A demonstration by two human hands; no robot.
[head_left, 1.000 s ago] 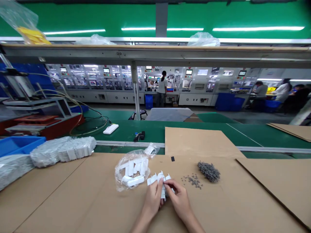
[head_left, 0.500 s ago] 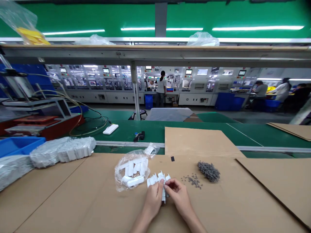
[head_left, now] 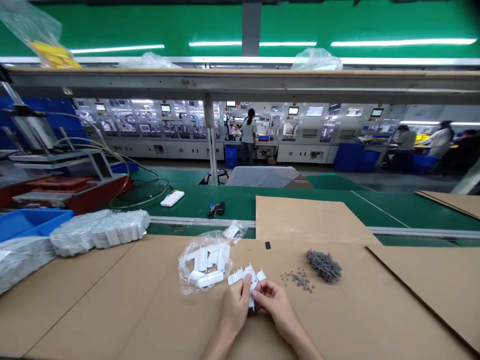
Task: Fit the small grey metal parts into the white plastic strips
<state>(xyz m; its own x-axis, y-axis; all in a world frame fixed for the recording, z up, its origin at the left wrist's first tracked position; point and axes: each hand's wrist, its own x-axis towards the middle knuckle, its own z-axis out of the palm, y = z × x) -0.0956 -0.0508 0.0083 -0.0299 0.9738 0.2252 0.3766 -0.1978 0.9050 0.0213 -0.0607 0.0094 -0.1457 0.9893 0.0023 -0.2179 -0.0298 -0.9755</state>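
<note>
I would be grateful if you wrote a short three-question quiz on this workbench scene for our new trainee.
1. Open question: What does the left hand hold, with the right hand close against it?
2. True or false: The gray heap sits to the right of the right hand, with loose gray pieces scattered beside it on the cardboard.
3. Fill in the blank: The white oblong box lies on a bench whose surface is colored ____.

Key: 1. White parts; 2. True; 3. Green
</note>
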